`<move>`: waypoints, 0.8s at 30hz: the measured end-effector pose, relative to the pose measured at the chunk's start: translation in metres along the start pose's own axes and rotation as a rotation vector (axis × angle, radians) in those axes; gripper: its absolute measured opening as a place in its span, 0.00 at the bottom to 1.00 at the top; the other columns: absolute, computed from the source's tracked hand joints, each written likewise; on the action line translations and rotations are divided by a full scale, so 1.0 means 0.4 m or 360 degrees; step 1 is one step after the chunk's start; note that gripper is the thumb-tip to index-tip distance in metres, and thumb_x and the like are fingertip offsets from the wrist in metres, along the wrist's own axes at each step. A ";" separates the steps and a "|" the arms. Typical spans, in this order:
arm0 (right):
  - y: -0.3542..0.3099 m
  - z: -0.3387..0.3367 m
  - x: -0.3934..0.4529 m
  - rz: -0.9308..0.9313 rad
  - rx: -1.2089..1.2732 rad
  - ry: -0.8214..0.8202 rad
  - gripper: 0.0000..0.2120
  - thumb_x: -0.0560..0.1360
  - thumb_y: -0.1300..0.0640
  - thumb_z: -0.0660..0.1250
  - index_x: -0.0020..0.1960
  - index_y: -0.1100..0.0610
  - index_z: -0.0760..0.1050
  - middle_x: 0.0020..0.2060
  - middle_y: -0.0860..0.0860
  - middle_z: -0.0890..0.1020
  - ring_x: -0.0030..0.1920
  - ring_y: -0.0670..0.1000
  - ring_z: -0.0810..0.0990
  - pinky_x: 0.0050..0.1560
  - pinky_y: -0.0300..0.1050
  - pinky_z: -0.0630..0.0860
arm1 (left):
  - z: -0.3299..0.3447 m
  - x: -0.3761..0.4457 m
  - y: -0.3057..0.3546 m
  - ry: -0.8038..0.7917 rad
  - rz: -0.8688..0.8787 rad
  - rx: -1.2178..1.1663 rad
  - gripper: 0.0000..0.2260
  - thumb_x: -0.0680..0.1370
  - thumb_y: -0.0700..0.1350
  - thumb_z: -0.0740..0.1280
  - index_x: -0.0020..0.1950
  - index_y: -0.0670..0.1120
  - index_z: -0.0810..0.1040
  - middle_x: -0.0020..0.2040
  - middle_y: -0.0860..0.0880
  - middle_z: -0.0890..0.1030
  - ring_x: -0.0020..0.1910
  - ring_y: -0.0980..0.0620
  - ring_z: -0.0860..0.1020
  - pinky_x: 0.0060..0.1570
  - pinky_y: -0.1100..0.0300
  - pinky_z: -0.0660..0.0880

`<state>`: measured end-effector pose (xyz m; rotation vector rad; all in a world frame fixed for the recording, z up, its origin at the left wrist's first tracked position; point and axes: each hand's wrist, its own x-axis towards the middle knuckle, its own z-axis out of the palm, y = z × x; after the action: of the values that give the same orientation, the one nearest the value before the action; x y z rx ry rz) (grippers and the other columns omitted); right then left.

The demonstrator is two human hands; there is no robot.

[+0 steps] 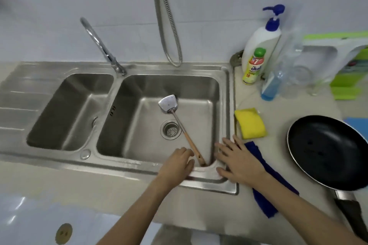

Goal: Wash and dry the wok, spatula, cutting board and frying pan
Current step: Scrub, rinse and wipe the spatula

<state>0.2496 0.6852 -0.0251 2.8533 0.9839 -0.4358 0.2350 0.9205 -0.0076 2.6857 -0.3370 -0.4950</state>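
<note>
Nearest the viewer, the left hand [179, 162] reaches over the sink [127, 162] rim with fingers loosely curled beside the spatula [180, 125] handle, holding nothing, while the right hand [238, 162] rests with fingers spread on the rim's corner. The spatula lies in the right basin, blade past the drain [170, 129]. The frying pan [328, 151] sits on the counter to the right, near a blue cloth [266, 191] and yellow sponge [250, 123].

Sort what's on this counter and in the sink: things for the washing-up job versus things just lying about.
For the job: spatula in the right sink basin, frying pan, yellow sponge, blue cloth, dish soap bottle, tap.

Lying about: pump bottle, blue liquid bottle, clear glass, green and white box.
</note>
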 end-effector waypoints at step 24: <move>0.014 0.035 0.014 0.0016 0.0116 0.0128 0.23 0.75 0.39 0.57 0.64 0.50 0.75 0.71 0.53 0.69 0.72 0.58 0.64 0.72 0.62 0.54 | 0.372 0.442 -0.223 -0.0414 -0.1314 -0.1025 0.21 0.61 0.51 0.64 0.48 0.39 0.77 0.45 0.41 0.83 0.42 0.40 0.83 0.46 0.45 0.81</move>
<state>0.2540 0.6816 -0.0404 2.9608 0.9859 -0.3663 0.3529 0.8987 -0.2245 2.0148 0.7767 -0.9803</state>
